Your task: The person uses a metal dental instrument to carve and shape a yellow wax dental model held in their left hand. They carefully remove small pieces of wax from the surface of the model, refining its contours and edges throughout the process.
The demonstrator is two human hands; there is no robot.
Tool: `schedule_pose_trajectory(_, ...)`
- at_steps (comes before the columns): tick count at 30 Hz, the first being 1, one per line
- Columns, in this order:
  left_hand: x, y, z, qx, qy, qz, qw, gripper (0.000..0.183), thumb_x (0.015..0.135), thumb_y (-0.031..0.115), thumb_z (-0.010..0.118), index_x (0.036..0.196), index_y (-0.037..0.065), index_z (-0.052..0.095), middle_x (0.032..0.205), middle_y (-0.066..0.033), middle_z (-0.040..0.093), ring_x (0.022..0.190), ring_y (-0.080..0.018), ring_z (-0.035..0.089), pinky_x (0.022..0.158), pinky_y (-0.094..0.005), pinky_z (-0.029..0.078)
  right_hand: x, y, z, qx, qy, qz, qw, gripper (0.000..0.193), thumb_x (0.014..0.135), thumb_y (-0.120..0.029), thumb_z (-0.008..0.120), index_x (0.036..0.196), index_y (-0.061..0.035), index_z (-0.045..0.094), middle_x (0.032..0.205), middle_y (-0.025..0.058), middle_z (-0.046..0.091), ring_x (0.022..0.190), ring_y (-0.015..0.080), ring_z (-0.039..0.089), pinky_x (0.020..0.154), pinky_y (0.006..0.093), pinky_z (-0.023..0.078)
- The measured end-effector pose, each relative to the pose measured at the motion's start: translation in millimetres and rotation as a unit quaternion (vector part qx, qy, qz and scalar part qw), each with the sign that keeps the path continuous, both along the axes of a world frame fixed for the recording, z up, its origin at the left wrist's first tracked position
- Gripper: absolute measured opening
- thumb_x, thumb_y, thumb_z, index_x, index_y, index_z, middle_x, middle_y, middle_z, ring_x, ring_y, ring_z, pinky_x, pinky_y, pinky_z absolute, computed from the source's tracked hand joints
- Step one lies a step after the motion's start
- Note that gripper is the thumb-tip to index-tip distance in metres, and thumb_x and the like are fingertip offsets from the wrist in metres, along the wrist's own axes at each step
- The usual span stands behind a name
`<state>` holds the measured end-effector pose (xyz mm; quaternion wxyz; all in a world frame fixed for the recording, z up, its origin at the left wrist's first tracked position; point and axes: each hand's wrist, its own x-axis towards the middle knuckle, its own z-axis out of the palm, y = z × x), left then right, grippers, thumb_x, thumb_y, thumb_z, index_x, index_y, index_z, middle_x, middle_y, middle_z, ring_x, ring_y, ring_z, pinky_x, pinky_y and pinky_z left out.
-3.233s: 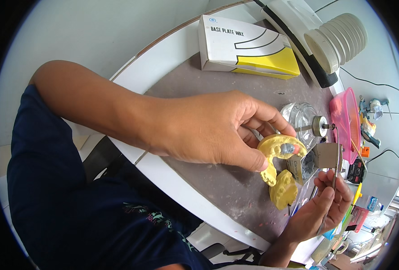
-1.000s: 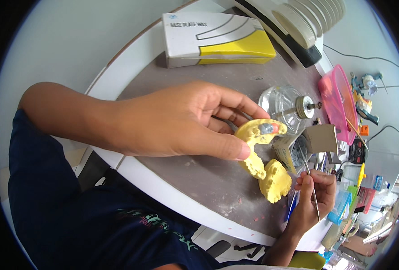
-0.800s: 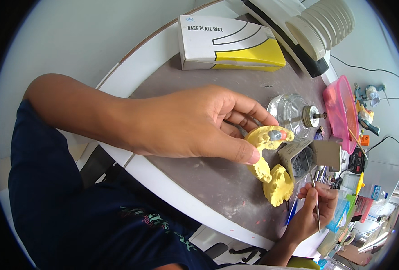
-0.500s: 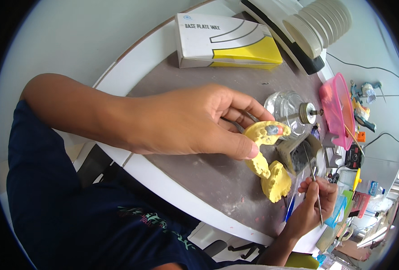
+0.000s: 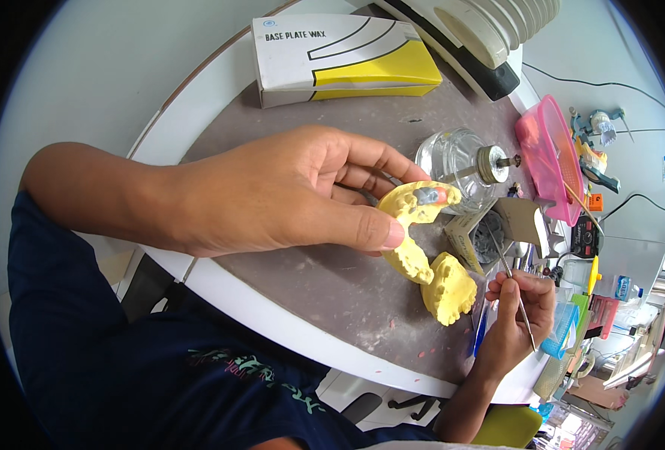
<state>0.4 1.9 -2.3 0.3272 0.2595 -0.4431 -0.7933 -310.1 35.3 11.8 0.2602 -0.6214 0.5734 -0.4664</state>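
A yellow dental cast (image 5: 409, 264) is pinched between the thumb and fingers of my left hand (image 5: 280, 199), raised above the brown work surface. Grey and red patches sit on some of its teeth. Just right of it a second yellow dental cast (image 5: 449, 291) rests on the surface. My right hand (image 5: 523, 319) grips a thin metal dental instrument (image 5: 502, 256) like a pen. The instrument's far end reaches over a small open carton (image 5: 463, 244) with dark grey material inside; whether it touches that material I cannot tell.
A glass spirit lamp (image 5: 456, 169) stands beyond the held cast. A white and yellow box (image 5: 347, 64) lies at the back. Farther right are a pink basket (image 5: 546, 154) and blue articulators (image 5: 598, 154). A ribbed white hose (image 5: 497, 26) hangs over the far edge.
The whole view has shifted, so the table's things appear farther left and higher. Both hands keep their holds, and the instrument's far end stays over the carton.
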Motion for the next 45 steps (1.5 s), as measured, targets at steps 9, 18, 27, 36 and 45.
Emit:
schedule_pose_trajectory(9, 0.4, 0.4, 0.4, 0.017, -0.015, 0.007, 1.0, 0.06, 0.093, 0.007, 0.065, 0.144, -0.006, 0.037, 0.137, -0.0155, 0.051, 0.121, -0.016, 0.056, 0.105, -0.0294, 0.047, 1.1, 3.6, -0.4, -0.025, 0.001, -0.005, 1.0, 0.009, 0.091, 0.002, 0.063, 0.093, 0.0007, 0.054, 0.086, 0.013, 0.063, 0.07, 0.0151, 0.066, 0.062, 0.026, 0.058)
schedule_pose_trajectory(18, -0.8, 0.4, -0.7, 0.037, 0.012, 0.008, 0.999, 0.055, 0.097, 0.011, 0.062, 0.144, -0.005, 0.038, 0.132, -0.0116, 0.054, 0.117, -0.0131, 0.057, 0.104, -0.0279, 0.048, 13.1, 5.1, 17.5, -0.142, -0.015, 0.05, 0.988, 0.021, 0.091, -0.012, 0.07, 0.095, -0.001, 0.053, 0.084, 0.0141, 0.063, 0.064, 0.0145, 0.061, 0.057, 0.0248, 0.054)
schedule_pose_trajectory(27, -0.8, 0.7, -7.2, 0.043, 0.033, 0.008, 0.999, 0.052, 0.097, 0.009, 0.061, 0.142, -0.005, 0.039, 0.127, -0.0114, 0.054, 0.115, -0.0142, 0.059, 0.102, -0.0278, 0.051, 38.6, -24.1, 23.8, -0.169, 0.01, 0.049, 0.984, 0.019, 0.094, -0.014, 0.066, 0.099, -0.0004, 0.053, 0.085, 0.0139, 0.065, 0.068, 0.0147, 0.061, 0.059, 0.0246, 0.051)
schedule_pose_trajectory(36, -1.5, 1.9, -7.8, 0.043, 0.061, 0.006, 0.997, 0.053, 0.096, 0.008, 0.063, 0.14, -0.006, 0.039, 0.126, -0.0137, 0.054, 0.115, -0.0163, 0.059, 0.099, -0.0276, 0.052, 42.8, 6.6, 9.2, -0.137, 0.039, 0.166, 0.976, 0.026, 0.097, -0.025, 0.063, 0.108, -0.0084, 0.045, 0.09, 0.016, 0.062, 0.079, 0.021, 0.065, 0.078, 0.0328, 0.053)
schedule_pose_trajectory(45, -4.6, 4.9, -8.1, 0.02, 0.058, 0.045, 0.997, 0.053, 0.092, 0.016, 0.071, 0.132, -0.008, 0.047, 0.115, -0.0122, 0.063, 0.094, -0.0106, 0.066, 0.081, -0.0228, 0.055, 50.2, 2.8, 0.1, -0.118, 0.013, 0.214, 0.969, 0.023, 0.097, -0.023, 0.064, 0.106, -0.0058, 0.051, 0.096, 0.0134, 0.059, 0.087, 0.0206, 0.065, 0.08, 0.0316, 0.054)
